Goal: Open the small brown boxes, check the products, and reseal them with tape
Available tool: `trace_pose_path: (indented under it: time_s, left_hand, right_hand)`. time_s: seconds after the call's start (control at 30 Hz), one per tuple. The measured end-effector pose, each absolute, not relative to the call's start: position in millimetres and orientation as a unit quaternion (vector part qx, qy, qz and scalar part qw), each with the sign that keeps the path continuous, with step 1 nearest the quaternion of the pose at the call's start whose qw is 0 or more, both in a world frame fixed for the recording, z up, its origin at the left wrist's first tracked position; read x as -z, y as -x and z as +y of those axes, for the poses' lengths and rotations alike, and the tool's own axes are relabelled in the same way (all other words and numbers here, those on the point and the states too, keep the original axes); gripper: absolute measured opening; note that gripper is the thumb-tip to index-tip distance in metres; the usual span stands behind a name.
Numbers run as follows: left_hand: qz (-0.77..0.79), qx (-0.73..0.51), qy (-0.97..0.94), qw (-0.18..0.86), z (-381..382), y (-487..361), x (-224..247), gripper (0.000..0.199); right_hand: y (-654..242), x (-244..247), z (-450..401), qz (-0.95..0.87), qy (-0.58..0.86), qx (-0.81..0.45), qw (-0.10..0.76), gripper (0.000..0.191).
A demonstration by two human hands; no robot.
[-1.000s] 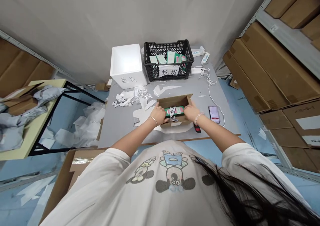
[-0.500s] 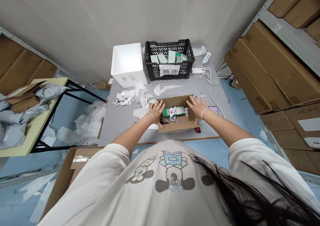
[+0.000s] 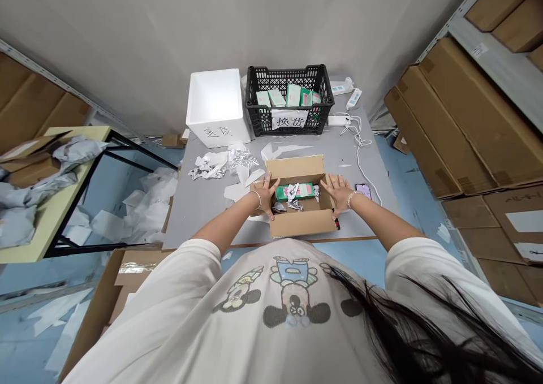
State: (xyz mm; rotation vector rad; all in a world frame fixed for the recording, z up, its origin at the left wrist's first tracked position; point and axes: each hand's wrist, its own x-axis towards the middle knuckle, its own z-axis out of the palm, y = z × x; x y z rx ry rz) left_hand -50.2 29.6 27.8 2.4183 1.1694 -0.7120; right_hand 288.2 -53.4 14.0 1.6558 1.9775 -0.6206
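On the grey table in front of me is a small cardboard box (image 3: 302, 224) with its top flaps spread. My left hand (image 3: 263, 195) lies on its left end, fingers spread. At the opposite end my right hand (image 3: 338, 192) rests with its fingers spread too. Inside the box is a green and white carton (image 3: 306, 190), partly covered by crumpled silvery paper (image 3: 292, 192). A small red and black object (image 3: 337, 224) shows partly beside the box, below my right hand; its kind I cannot make out.
Behind stand a white foam box (image 3: 216, 107) and a black plastic crate (image 3: 289, 121) of green-white cartons. Crumpled packing scraps (image 3: 210, 164) lie left. A phone (image 3: 363, 191), white cable (image 3: 360, 142) and power strips are right. Large cartons (image 3: 458, 107) line the right side.
The long front and back flaps of the cardboard box now lean further outward. My hands stay at its two ends, the right one slightly further out. The view has shifted a little.
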Motion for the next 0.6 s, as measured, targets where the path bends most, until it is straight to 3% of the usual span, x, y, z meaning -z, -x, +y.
trace_pose_path:
  time_s: [0.2, 0.3, 0.47, 0.6]
  left_hand:
    - [0.395, 0.236, -0.865, 0.201, 28.7, 54.4, -28.2, 0.164]
    - [0.393, 0.231, -0.867, 0.201, 28.4, 56.0, -24.9, 0.164]
    - [0.401, 0.243, -0.861, 0.198, 28.8, 55.0, -20.1, 0.159]
    - [0.404, 0.247, -0.856, 0.205, 29.2, 53.6, -20.2, 0.156]
  right_hand:
    - [-275.7, -26.6, -56.5, 0.718, -0.615, 0.21, 0.25, 0.154]
    - [-247.8, -36.6, -43.9, 0.737, -0.602, 0.189, 0.242, 0.131]
    - [-173.4, -32.3, -18.0, 0.761, -0.598, 0.182, 0.173, 0.076]
    - [-129.5, -12.3, -13.7, 0.76, -0.608, 0.151, 0.173, 0.062]
